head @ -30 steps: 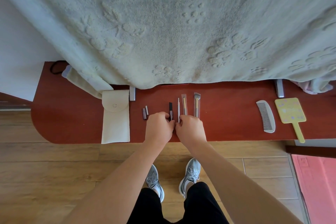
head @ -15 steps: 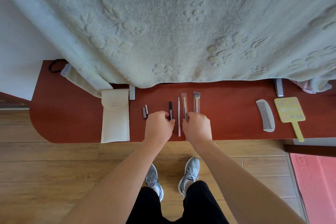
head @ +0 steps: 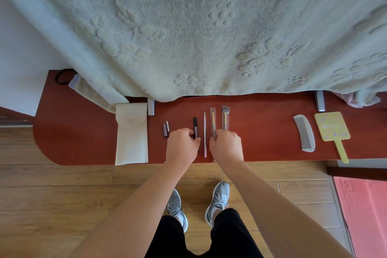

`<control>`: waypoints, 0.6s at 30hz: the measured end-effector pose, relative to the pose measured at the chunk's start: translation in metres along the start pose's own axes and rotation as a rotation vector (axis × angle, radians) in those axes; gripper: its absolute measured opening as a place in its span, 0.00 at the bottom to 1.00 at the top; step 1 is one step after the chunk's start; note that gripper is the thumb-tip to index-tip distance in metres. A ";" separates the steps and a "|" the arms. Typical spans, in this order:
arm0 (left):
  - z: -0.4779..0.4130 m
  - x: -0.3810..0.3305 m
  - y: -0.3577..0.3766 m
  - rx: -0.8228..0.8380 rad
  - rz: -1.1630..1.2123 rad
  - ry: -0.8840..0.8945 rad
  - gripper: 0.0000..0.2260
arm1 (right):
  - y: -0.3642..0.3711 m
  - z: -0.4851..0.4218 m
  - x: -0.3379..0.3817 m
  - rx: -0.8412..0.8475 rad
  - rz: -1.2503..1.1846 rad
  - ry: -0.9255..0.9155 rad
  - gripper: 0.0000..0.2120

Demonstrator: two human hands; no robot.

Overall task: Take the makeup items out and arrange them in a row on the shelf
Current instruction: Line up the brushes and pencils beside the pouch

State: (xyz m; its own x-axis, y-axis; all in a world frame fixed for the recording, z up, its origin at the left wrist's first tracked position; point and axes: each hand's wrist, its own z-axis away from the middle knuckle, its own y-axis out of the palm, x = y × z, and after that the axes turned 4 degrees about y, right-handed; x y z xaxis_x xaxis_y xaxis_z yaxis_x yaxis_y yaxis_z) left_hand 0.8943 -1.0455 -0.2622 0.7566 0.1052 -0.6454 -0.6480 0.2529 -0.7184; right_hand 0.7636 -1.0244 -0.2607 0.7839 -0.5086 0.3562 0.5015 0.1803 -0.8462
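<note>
We see a big pale green fleece blanket (head: 199, 27), fuzzy with raised paw-print texture, hanging over the back of a long red-brown wooden shelf (head: 73, 142) with a rounded left end, smooth and glossy. Below it is wood-plank floor (head: 52, 195), plus a pink mat (head: 364, 205) at the right. A cream fabric pouch (head: 131, 138), flat and rectangular with a curved snap flap, lies left of centre, reaching the front edge of the shelf. Far right lie a grey plastic comb (head: 304, 133), curved back, fine teeth, and just beside it a yellow hand mirror (head: 333, 126) with a square head and thin handle, which overhangs the edge. The makeup items sit in a row mid-shelf, parallel, pointing away from us: a short dark lipstick-like tube (head: 165, 130) with a small cap beside it, a black pencil-like stick (head: 195, 125), a thin pink stick (head: 205, 132), then two brushes in clear sleeves, a narrow one (head: 213, 119) and a fan-tipped one (head: 225, 117). Our left hand (head: 183, 146) is curled, grip narrow with the fingertips pinching the near end of the black stick. Our right hand (head: 227, 145) is curled over the near ends of the two sleeved brushes, fingertips at the narrow one; whether the grip actually clamps it we cannot tell. Grey sneakers (head: 217, 197) and black trousers show below.
</note>
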 end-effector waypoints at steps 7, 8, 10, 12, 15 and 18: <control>0.003 0.008 -0.014 -0.060 -0.006 -0.006 0.15 | -0.011 0.004 0.011 -0.033 -0.022 -0.056 0.11; 0.004 0.010 -0.019 -0.087 -0.009 -0.016 0.15 | -0.013 0.004 0.016 -0.039 -0.025 -0.080 0.11; 0.003 0.017 -0.032 -0.143 -0.013 -0.029 0.14 | -0.013 0.004 0.030 -0.030 -0.037 -0.144 0.12; 0.002 0.026 -0.044 -0.184 -0.045 -0.015 0.10 | -0.010 0.003 0.046 0.009 -0.044 -0.232 0.10; -0.007 0.039 -0.055 -0.199 -0.145 0.024 0.04 | -0.005 -0.002 0.067 0.079 -0.034 -0.375 0.12; -0.015 0.050 -0.058 -0.156 -0.152 0.059 0.06 | 0.001 -0.014 0.079 0.138 0.014 -0.503 0.20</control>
State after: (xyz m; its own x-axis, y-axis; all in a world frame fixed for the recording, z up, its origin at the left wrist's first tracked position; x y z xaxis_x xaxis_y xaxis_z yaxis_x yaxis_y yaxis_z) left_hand 0.9683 -1.0697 -0.2561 0.8433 0.0196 -0.5370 -0.5357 0.1095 -0.8373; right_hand 0.8207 -1.0761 -0.2392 0.8528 -0.0442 0.5203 0.5067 0.3112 -0.8040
